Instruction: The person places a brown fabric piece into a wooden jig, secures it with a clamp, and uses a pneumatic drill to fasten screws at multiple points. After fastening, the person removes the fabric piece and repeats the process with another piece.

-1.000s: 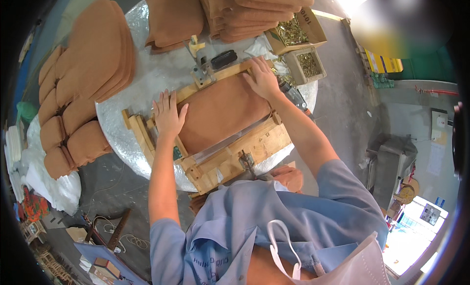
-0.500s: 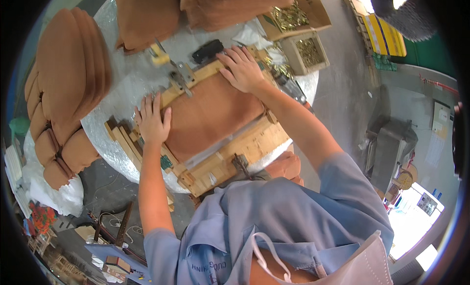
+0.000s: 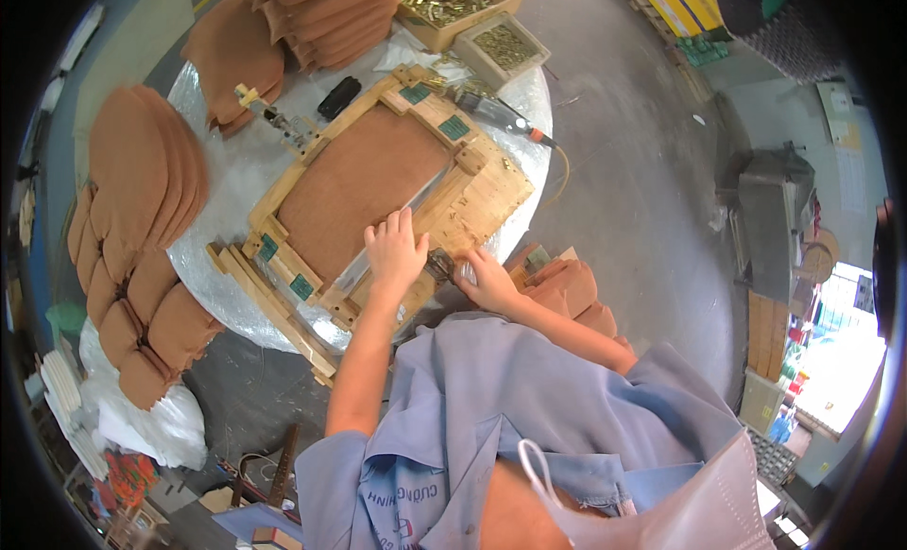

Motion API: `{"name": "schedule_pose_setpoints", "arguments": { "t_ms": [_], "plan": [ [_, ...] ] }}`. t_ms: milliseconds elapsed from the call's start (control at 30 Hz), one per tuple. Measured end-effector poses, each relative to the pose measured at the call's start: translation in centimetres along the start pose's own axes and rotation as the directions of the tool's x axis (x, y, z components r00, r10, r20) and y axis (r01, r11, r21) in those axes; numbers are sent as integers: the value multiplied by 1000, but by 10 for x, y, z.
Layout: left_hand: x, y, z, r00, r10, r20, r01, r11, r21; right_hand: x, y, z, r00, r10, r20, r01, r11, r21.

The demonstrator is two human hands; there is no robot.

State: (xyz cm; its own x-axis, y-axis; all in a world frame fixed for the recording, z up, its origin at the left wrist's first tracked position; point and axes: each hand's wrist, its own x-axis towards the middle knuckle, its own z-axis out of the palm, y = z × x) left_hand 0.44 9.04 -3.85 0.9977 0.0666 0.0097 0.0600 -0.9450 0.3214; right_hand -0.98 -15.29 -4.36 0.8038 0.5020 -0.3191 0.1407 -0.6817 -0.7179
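Note:
A brown padded panel (image 3: 364,181) lies inside a wooden frame jig (image 3: 274,208) on a round table covered in clear film. My left hand (image 3: 395,254) rests with fingers spread over the panel's near edge and the clear strip (image 3: 436,186) beside it. Close by, my right hand (image 3: 487,283) curls around the handle of a metal toggle clamp (image 3: 439,265) on the jig's near wooden board (image 3: 491,196). Part of that handle is hidden by my fingers. Across the jig, another toggle clamp (image 3: 295,134) with a yellowish handle stands at the frame's far side.
A corded power tool (image 3: 496,111) lies by the jig's right side. Beyond it are a carton of brass-coloured pieces (image 3: 449,2) and a smaller box (image 3: 505,47). A black object (image 3: 338,97) sits behind the frame. Brown padded pieces (image 3: 142,167) are stacked at left; wooden strips (image 3: 274,309) lie nearer.
Both hands have left the frame's far part and come to its near side. My right hand has closed on the near clamp. The view has shifted, showing the whole panel.

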Motion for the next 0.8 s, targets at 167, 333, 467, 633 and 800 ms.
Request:
{"name": "schedule_pose_setpoints", "arguments": {
  "t_ms": [167,333,467,633,800],
  "plan": [
    [20,36,23,975,-126,184,98,983,154,-22,36,10,968,55,243,-65,997,33],
    [35,33,22,938,-168,304,160,986,53,-15,34,18,964,56,259,-49,998,-33],
    [31,40,-7,918,-183,353,182,983,37,-12,14,6,932,125,340,-85,988,-130],
    [21,53,-34,978,-36,204,47,998,-49,-18,16,3,937,96,337,-60,991,-116],
    [46,59,-32,956,-93,279,82,995,51,-10,25,14,927,106,360,-65,990,-125]
  ]
}}
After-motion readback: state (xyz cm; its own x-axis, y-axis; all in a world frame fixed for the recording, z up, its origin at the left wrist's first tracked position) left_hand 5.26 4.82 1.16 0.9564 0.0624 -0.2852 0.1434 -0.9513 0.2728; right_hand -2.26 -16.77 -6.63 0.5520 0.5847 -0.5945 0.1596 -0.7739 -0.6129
